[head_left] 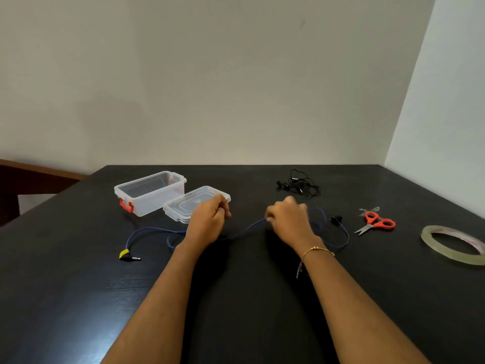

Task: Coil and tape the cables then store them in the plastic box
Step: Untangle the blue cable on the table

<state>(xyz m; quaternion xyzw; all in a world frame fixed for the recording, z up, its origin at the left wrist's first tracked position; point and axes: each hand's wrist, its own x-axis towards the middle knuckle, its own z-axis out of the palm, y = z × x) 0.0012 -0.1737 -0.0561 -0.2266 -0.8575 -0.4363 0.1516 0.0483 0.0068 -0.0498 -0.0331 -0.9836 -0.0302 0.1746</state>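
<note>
Coiling start: blue cable stretched between both hands.
Plastic box [147, 191] open at left; blue cable [147, 229] slack on tabletop [236, 298]. Left hand [208, 219] and right hand [287, 219] each curled, pinching it. Suggest even loops, jack end last.

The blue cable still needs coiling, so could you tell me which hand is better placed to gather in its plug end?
Probably the left hand: the plug and slack blue cable lie on its side, while the right hand pinches the cable mid-run.
</note>
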